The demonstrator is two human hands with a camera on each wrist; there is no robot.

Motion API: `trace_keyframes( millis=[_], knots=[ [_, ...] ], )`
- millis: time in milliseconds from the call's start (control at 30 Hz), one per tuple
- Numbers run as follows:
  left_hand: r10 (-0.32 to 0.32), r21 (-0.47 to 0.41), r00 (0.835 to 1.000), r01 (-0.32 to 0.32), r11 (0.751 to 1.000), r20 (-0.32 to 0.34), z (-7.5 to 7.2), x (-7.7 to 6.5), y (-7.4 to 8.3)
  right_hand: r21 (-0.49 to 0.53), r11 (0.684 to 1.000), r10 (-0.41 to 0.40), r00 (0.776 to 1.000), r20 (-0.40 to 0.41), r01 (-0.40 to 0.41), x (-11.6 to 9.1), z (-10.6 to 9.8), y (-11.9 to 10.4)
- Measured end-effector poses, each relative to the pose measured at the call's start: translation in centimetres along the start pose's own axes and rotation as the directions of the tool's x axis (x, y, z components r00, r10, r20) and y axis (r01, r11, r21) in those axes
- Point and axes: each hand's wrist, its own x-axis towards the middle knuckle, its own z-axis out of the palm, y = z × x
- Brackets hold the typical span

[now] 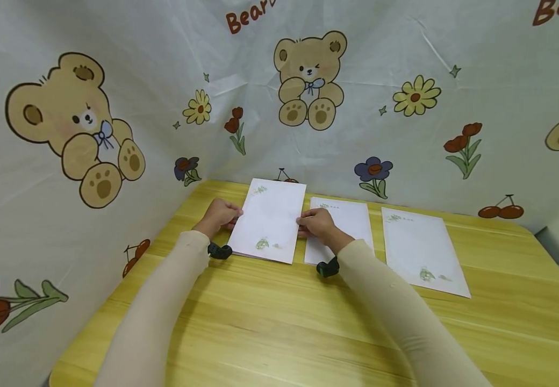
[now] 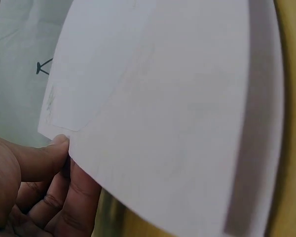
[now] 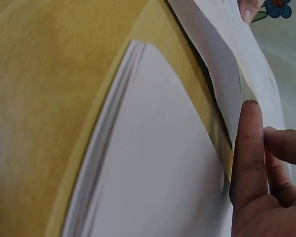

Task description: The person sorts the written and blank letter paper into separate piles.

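A white sheet of paper [image 1: 272, 220] with small green plant prints is held between both hands at the left of the table. My left hand [image 1: 221, 215] pinches its left edge between thumb and fingers. Its right edge is pinched by my right hand [image 1: 319, 223]. In the left wrist view, the sheet [image 2: 163, 118] is raised over more paper [image 2: 269, 123], with a shadowed gap between them. A second stack of paper [image 1: 344, 215] lies under my right forearm, partly hidden; its layered edges show in the right wrist view.
To the right lies another printed paper [image 1: 422, 250] on the yellow wood-grain table [image 1: 260, 322]. A white curtain [image 1: 163, 64] with bears and flowers hangs behind the table and along its left side. Black straps or mounts [image 1: 328, 267] sit at both wrists.
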Motion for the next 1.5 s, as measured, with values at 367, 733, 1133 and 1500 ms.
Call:
trace_keyframes(
  millis=[367,733,1133,1500],
  knots=[
    [-0.013,-0.006,1.000,0.013,1.000,-0.005,0.2,0.3,-0.6,-0.069,0.996,0.048,0.998,-0.049,-0.052,0.2,0.6,-0.1],
    [-0.032,-0.001,0.999,0.032,0.999,-0.008,0.2,0.1,-0.6,-0.146,0.989,0.025,0.997,-0.067,-0.034,0.4,1.0,-0.1],
    [-0.030,0.153,0.996,0.044,0.987,-0.088,0.3,0.6,-0.5,-0.174,0.985,0.003,0.997,-0.081,-0.017,0.7,1.5,0.1],
    [0.008,0.268,0.995,0.018,0.963,-0.095,-0.1,0.4,-0.5,-0.187,0.982,0.013,0.993,-0.115,-0.034,0.5,1.8,0.0]
  ],
)
